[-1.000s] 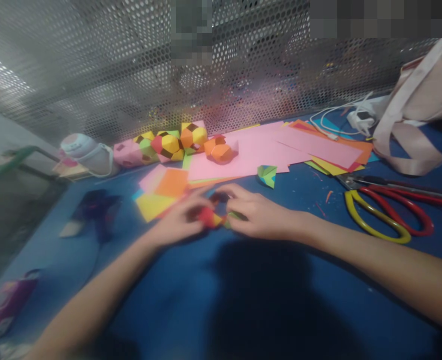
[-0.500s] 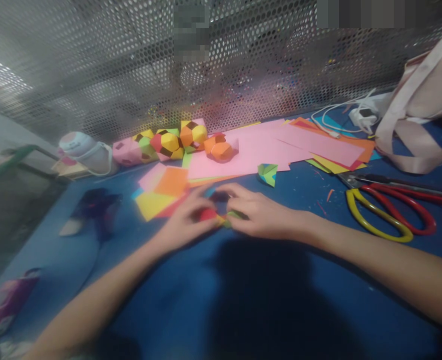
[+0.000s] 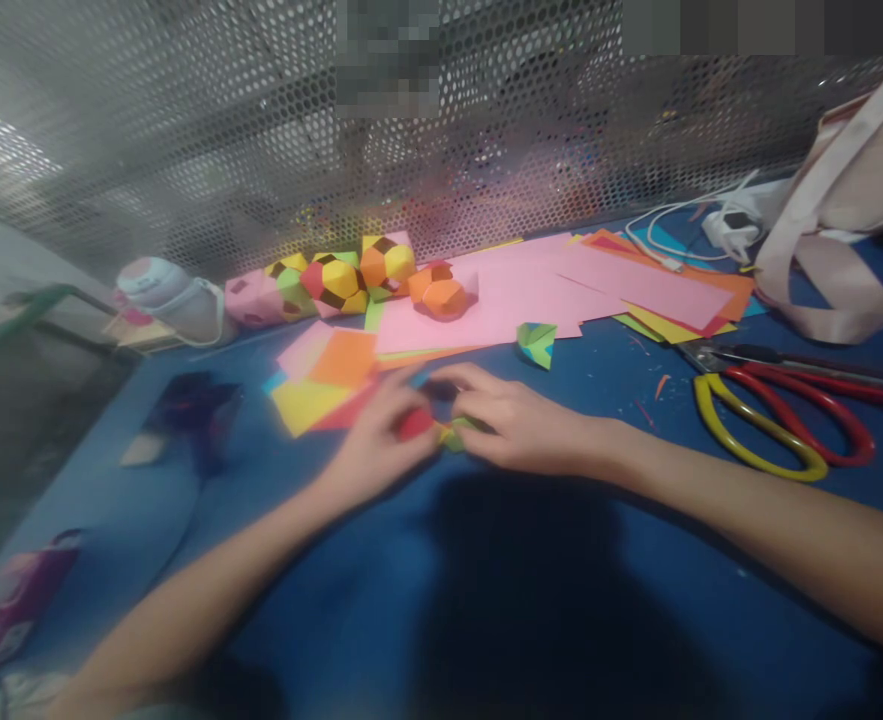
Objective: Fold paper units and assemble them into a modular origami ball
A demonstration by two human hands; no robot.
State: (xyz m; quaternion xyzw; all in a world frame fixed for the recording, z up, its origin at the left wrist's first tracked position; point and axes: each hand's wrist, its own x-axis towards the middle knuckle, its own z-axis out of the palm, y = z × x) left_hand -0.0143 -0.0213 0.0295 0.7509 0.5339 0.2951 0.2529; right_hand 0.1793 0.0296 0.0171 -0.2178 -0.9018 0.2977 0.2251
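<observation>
Between my two hands is a small folded paper piece (image 3: 452, 435), red on the left and yellow and green toward the right. My left hand (image 3: 381, 425) pinches its red side, thumb toward me. My right hand (image 3: 512, 420) grips the green side with curled fingers, which hide much of the piece. Just behind my left hand lie loose paper squares (image 3: 313, 400) in yellow, orange, pink and red. Beyond my right hand stands a small green and blue folded paper unit (image 3: 537, 345). An orange folded paper ball (image 3: 441, 292) rests on pink sheets (image 3: 516, 290).
Several coloured paper balls (image 3: 336, 283) line the back beside a white bottle (image 3: 163, 295). Scissors with yellow and red handles (image 3: 767, 425) lie at right, near a white cable and charger (image 3: 733, 228) and a pale bag (image 3: 868, 180). A blurred dark object (image 3: 193, 410) is at left.
The hands stay nearly in place around the folded paper piece, with slightly more of its red and green parts showing. The view has shifted very slightly.
</observation>
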